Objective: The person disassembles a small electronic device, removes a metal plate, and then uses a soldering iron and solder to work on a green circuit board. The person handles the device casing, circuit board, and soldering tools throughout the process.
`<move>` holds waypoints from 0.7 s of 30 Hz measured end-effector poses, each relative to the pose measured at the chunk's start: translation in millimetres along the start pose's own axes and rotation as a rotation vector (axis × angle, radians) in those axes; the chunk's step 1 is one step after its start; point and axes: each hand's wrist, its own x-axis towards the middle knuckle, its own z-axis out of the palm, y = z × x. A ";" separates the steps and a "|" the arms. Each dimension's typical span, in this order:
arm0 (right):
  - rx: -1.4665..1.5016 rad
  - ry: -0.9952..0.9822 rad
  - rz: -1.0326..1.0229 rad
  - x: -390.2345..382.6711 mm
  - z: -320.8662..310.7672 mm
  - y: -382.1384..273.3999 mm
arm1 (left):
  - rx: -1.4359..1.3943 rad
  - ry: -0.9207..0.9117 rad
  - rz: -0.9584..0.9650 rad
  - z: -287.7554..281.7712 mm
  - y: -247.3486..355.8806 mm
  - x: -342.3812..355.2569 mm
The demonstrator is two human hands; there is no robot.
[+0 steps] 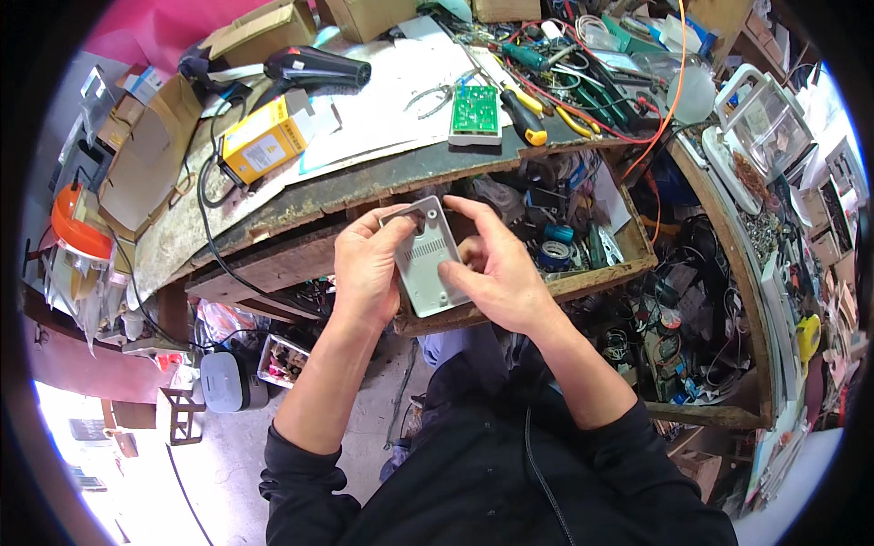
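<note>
The grey cover (pixel 422 280) is between the two hands, held up over the front of the open drawer (pixel 583 281), its slotted face toward the head and its long sides slanting a little, upper end to the left. The left hand (pixel 366 266) is along its left side, pinching the upper left part, with the thumb laid over the face near the top; its other fingers are mostly hidden. The right hand (pixel 506 276) is on the opposite side, its thumb pressed on the face near the right edge, its index finger stretched up to the top right corner and the other fingers curled by the edge, partly out of sight. In the drawer, right of the hands, a tape roll (pixel 554 256) lies among jumbled parts. Beyond the cover, on the bench (pixel 382 162), a green board (pixel 475 106) sits on a pale case (pixel 475 139), just beside a screwdriver (pixel 523 118). Farther left on the bench are a yellow box (pixel 264 143) and a hair dryer (pixel 319 67).
</note>
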 end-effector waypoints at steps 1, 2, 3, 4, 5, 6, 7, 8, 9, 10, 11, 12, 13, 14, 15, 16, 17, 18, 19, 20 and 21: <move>0.027 0.029 0.009 -1.9 -2.4 3.0 | 0.019 0.007 -0.004 -1.5 -3.3 0.2; 0.054 0.012 0.055 -5.9 -7.1 -0.3 | 0.038 0.014 -0.008 -3.2 -6.6 0.2; 0.086 0.008 0.046 -7.5 -10.4 0.6 | 0.104 0.020 -0.004 -4.4 -9.3 0.2; 0.119 0.004 0.038 -8.6 -12.8 1.6 | 0.132 0.021 -0.023 -4.2 -9.3 -0.8; 0.128 0.002 0.028 -9.7 -14.4 2.8 | 0.160 0.024 -0.042 -3.6 -8.0 -2.6; 0.134 -0.002 0.017 -10.1 -16.2 3.7 | 0.184 0.026 -0.058 -2.9 -6.8 -4.0; 0.140 -0.007 0.006 -10.5 -17.7 4.7 | 0.201 0.024 -0.076 -2.7 -5.6 -4.4; 0.148 -0.003 0.010 -10.9 -19.2 6.1 | 0.209 0.016 -0.078 -2.2 -4.3 -5.4; 0.156 0.002 0.014 -11.3 -20.8 7.8 | 0.217 0.007 -0.080 -1.2 -3.2 -6.6; 0.164 0.006 0.018 -11.6 -21.9 8.8 | 0.226 -0.001 -0.082 -0.2 -2.1 -7.9; 0.182 0.003 0.024 -11.6 -22.6 9.0 | 0.236 -0.008 -0.096 0.8 -0.8 -8.9; 0.202 0.000 0.029 -11.5 -22.8 9.0 | 0.249 -0.014 -0.109 1.8 0.6 -10.1; 0.223 -0.004 0.034 -11.3 -23.0 9.0 | 0.262 -0.020 -0.122 2.4 1.6 -11.4; 0.243 -0.006 0.039 -11.2 -23.3 9.4 | 0.267 -0.017 -0.124 2.8 2.2 -12.8; 0.281 -0.018 0.046 -10.7 -24.3 12.4 | 0.271 -0.015 -0.127 3.5 2.6 -13.8; 0.286 -0.022 0.045 -10.7 -25.2 13.9 | 0.275 -0.013 -0.129 3.5 2.7 -14.4; 0.292 -0.026 0.046 -10.8 -26.1 14.9 | 0.281 -0.018 -0.134 3.0 2.6 -14.5; 0.297 -0.030 0.047 -11.1 -26.5 16.0 | 0.287 -0.022 -0.140 2.0 2.2 -14.6; 0.290 -0.027 0.042 -11.3 -26.8 17.0 | 0.293 -0.027 -0.146 1.1 1.9 -14.6; 0.283 -0.025 0.037 -11.4 -27.0 17.8 | 0.298 -0.038 -0.162 0.8 2.3 -14.4; 0.276 -0.022 0.032 -11.4 -27.3 18.6 | 0.304 -0.049 -0.178 1.1 3.8 -13.9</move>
